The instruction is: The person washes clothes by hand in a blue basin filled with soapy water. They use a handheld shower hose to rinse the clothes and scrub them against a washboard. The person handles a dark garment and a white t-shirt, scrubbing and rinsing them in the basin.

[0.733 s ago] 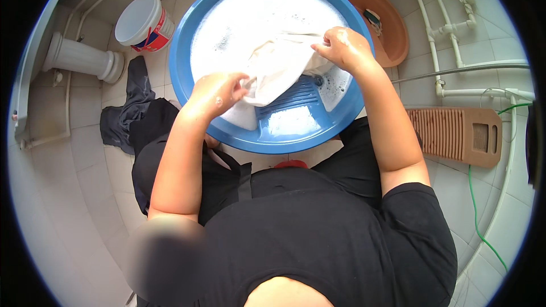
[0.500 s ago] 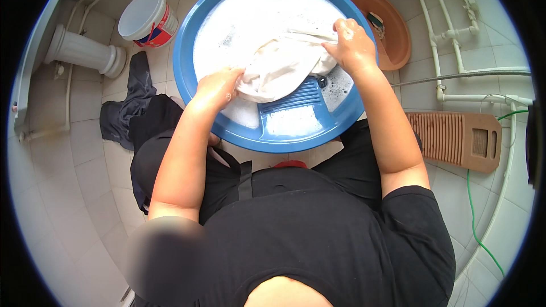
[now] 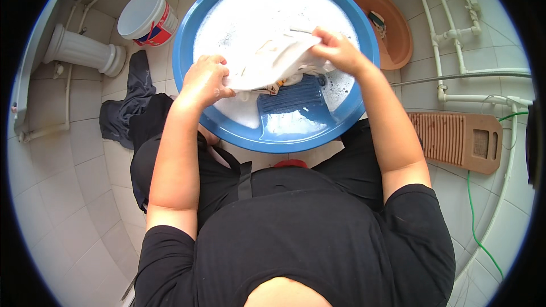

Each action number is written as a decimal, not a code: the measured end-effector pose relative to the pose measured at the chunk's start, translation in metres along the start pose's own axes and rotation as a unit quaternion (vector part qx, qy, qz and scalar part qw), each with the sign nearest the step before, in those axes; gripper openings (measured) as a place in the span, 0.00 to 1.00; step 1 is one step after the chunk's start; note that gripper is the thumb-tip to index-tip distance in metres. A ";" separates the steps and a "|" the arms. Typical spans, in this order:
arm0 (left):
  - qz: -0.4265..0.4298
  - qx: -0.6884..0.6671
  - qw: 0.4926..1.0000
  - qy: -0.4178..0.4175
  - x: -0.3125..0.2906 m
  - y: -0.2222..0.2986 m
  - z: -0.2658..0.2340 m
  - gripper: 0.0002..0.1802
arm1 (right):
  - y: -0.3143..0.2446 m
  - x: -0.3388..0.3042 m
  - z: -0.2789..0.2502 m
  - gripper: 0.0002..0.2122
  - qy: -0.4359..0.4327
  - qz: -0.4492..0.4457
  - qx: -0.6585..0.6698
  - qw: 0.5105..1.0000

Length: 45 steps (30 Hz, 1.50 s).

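Note:
A wet white cloth garment (image 3: 267, 65) is stretched between my two hands over a round blue basin (image 3: 187, 88) full of white suds (image 3: 267, 8). My left hand (image 3: 207, 79) grips its left edge near the basin's left side. At the right, my right hand (image 3: 339, 52) pinches the garment's upper right part, fingers closed. Below the cloth shows the ribbed blue washboard (image 3: 293, 99) moulded into the basin's near side. A small orange and dark patch (image 3: 277, 86) peeks out along the garment's lower edge.
A white bucket (image 3: 147, 17) stands back left, by dark clothes (image 3: 133, 102) on the tiled floor. An orange-brown basin (image 3: 398, 28) holding a brush-like item (image 3: 376, 21) sits back right. A brown washboard (image 3: 455, 141) lies right, near white pipes (image 3: 438, 62) and a green cord (image 3: 475, 224).
Both hands have shifted left, and the garment has been lifted and pulled tauter. More of the blue washboard and the orange patch now show beneath it.

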<state>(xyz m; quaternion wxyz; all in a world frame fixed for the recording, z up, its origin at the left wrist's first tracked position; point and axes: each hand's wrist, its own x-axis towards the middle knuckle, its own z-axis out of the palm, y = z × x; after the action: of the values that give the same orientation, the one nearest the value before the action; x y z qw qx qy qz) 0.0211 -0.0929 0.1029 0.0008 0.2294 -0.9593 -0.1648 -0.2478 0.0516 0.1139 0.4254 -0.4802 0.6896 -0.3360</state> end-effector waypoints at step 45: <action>-0.306 -0.880 0.352 0.084 0.064 0.053 0.071 0.21 | -0.015 0.058 0.128 0.09 0.329 -0.206 -0.134 0.912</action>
<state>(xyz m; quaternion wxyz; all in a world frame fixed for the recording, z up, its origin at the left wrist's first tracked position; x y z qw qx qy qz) -0.0650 -0.0546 0.0479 0.2327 0.3878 -0.1221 -0.8835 -0.1358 -0.0146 0.0587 0.0273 -0.5266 0.7147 -0.4594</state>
